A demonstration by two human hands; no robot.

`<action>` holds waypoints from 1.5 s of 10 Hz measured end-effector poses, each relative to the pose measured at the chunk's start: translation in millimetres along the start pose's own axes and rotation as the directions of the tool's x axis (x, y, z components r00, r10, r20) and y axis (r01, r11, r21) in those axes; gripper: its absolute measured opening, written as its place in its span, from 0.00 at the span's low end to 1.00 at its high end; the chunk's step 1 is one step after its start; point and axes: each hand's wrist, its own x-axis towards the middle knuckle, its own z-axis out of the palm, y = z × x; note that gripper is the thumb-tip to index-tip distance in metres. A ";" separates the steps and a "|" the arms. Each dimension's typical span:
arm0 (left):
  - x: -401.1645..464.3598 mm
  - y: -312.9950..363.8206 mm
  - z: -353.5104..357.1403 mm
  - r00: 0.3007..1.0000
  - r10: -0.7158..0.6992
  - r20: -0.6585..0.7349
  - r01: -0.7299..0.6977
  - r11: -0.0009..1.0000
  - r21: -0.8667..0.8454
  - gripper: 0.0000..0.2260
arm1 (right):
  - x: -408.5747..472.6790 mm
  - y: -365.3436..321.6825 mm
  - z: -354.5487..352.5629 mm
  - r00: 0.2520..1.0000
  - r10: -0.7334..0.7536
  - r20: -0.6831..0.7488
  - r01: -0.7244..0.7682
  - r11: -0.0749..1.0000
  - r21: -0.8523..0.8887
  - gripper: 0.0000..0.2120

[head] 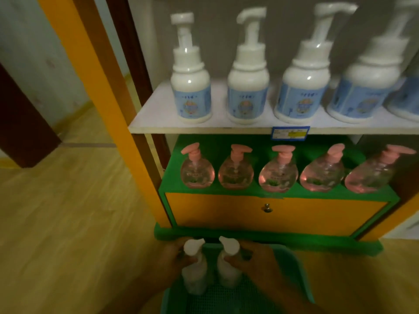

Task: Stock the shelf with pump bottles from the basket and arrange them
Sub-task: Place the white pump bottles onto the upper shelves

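A green basket (297,270) sits on the floor at the bottom of the view, in front of the shelf unit. My left hand (173,259) is shut on a white pump bottle (192,275) over the basket. My right hand (254,259) is shut on a second white pump bottle (227,273) beside the first. Both bottles stand roughly upright, pump heads facing outwards. The white upper shelf (156,114) carries several white bottles with blue labels (191,96). The green lower shelf (172,180) holds a row of several pink pump bottles (197,173).
An orange drawer front with a small metal knob (267,208) sits under the green shelf. A blue price tag (287,133) hangs on the white shelf's edge. Orange and brown posts (106,105) frame the unit on the left. Wooden floor (68,223) spreads to the left.
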 end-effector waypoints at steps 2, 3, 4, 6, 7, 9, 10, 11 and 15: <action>76.6 87.1 -68.8 0.844 -0.534 0.036 0.530 0.824 -0.198 0.15 | -12.9 -103.7 -84.0 0.970 -0.236 -0.060 0.235 0.972 -0.016 0.12; 119.9 135.6 -110.0 0.885 -0.465 -0.028 0.447 0.864 -0.231 0.17 | -30.3 -165.5 -122.5 0.911 -0.397 -0.110 0.388 0.917 -0.096 0.15; 155.3 188.2 -147.6 0.907 -0.392 -0.155 0.361 0.912 -0.196 0.15 | -48.4 -222.7 -155.5 0.850 -0.501 -0.165 0.484 0.865 -0.133 0.15; 203.8 268.7 -194.6 0.899 -0.227 -0.375 0.166 0.968 -0.187 0.11 | -81.5 -325.0 -204.5 0.740 -0.621 -0.259 0.604 0.783 -0.151 0.10; 223.0 298.2 -218.6 0.886 -0.196 -0.420 0.123 0.973 -0.195 0.08 | -89.3 -368.1 -221.3 0.703 -0.643 -0.303 0.640 0.758 -0.126 0.15; 243.4 327.4 -253.5 0.825 -0.209 -0.525 0.117 0.972 -0.204 0.11 | -85.6 -423.0 -224.5 0.664 -0.679 -0.313 0.665 0.728 -0.169 0.08; 241.0 328.2 -261.6 0.819 -0.201 -0.538 0.125 0.977 -0.174 0.11 | -79.0 -436.4 -213.2 0.656 -0.695 -0.296 0.668 0.716 -0.203 0.05; 235.7 326.0 -269.9 0.817 -0.203 -0.540 0.122 0.976 -0.183 0.07 | -66.3 -462.2 -211.0 0.652 -0.674 -0.348 0.657 0.731 -0.184 0.15; 193.2 303.6 -304.3 0.832 -0.189 -0.521 0.133 0.981 -0.143 0.19 | 6.6 -520.4 -241.4 0.659 -0.562 -0.500 0.498 0.824 -0.270 0.18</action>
